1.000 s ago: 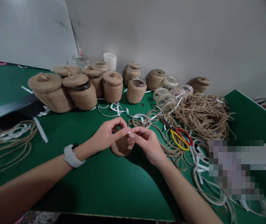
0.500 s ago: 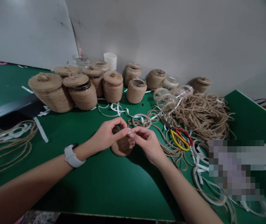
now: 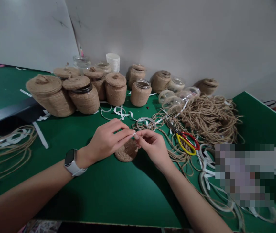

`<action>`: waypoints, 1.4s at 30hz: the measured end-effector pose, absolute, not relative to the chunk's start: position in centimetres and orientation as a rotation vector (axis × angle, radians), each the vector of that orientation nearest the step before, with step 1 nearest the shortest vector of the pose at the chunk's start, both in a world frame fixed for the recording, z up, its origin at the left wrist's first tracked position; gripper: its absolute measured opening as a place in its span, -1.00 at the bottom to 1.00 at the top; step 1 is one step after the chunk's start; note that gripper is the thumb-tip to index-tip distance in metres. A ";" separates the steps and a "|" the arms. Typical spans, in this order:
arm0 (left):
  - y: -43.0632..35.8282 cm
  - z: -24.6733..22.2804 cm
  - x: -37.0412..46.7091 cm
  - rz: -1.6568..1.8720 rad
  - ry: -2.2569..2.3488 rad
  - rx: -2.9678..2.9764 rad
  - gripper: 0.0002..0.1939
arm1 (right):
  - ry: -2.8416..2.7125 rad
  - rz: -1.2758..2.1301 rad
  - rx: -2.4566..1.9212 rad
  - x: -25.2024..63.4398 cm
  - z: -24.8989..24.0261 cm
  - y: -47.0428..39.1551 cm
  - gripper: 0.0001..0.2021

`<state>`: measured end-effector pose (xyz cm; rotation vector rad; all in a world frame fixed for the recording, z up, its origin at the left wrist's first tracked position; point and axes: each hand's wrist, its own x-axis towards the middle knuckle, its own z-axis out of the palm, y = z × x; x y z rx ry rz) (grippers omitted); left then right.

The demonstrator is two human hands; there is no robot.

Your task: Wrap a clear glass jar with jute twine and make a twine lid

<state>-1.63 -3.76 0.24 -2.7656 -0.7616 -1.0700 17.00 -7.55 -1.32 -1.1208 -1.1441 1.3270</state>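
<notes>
My left hand (image 3: 111,137) and my right hand (image 3: 152,145) meet at their fingertips above the green table. Between them is a small white strip (image 3: 134,134), pinched by both thumbs and forefingers; it looks like tape or its backing, but it is too small to be sure. Just below lies a round coiled disc of jute cord (image 3: 125,154), partly covered by my fingers. Behind my hands, a roll of tape (image 3: 146,124) rests on the table. To the right, scissors with red and yellow handles (image 3: 186,144) lie over loose cord.
Several cord-wrapped jars (image 3: 115,94) stand along the back, some with lids. Clear glass or plastic domes (image 3: 173,104) sit beside a big heap of jute cord (image 3: 213,119). Stacked white cups (image 3: 113,63) are behind. White strips and tape rolls (image 3: 203,184) litter the right side.
My left hand has turned over, back of the hand upward, so the watch face shows. Its fingers have straightened towards the white strip. My right hand has barely moved.
</notes>
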 end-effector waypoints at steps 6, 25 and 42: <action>-4.0 0.2 -1.4 -1.046 -0.784 -2.722 -0.90 | -1.274 1.181 -1.149 16.6 -1.6 -7.8 -0.81; -3.6 -0.3 -1.3 -0.903 -0.964 -3.011 -0.81 | -1.766 0.674 -1.198 17.3 -1.3 -8.3 -0.91; -3.3 0.6 -1.4 -0.960 -0.997 -3.256 -0.79 | -1.598 0.995 -1.216 16.9 -1.1 -8.3 -0.94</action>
